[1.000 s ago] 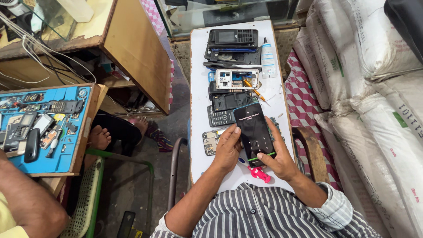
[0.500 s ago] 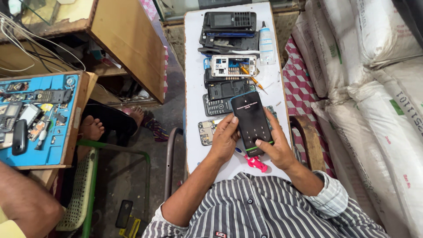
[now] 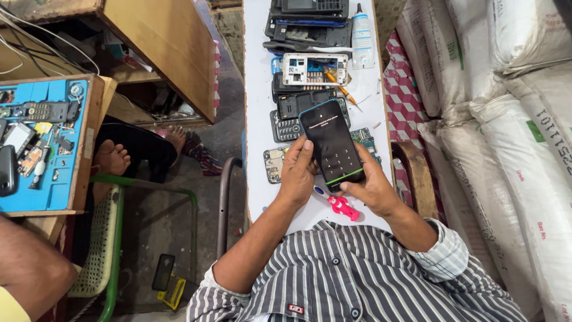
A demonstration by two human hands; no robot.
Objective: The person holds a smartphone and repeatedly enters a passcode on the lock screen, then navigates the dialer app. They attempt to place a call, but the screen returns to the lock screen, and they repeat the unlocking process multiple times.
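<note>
Both hands hold a lit phone (image 3: 332,144) over a white table (image 3: 257,119), at the centre of the frame.

The phone is a black slab with a blue-green rim; its dark screen shows a number pad and a green bar near the bottom edge. The left hand (image 3: 296,174) wraps its left side with the thumb on the glass, and the right hand (image 3: 372,186) clasps its lower right corner. A pink tool (image 3: 341,206) lies just below. Opened keypad phones (image 3: 301,113) lie above, with a small white bottle (image 3: 361,31) with a pale blue label at top centre. White sacks (image 3: 506,113) with red, green and blue print fill the right edge. A blue tray (image 3: 50,179) of parts sits far left.
</note>
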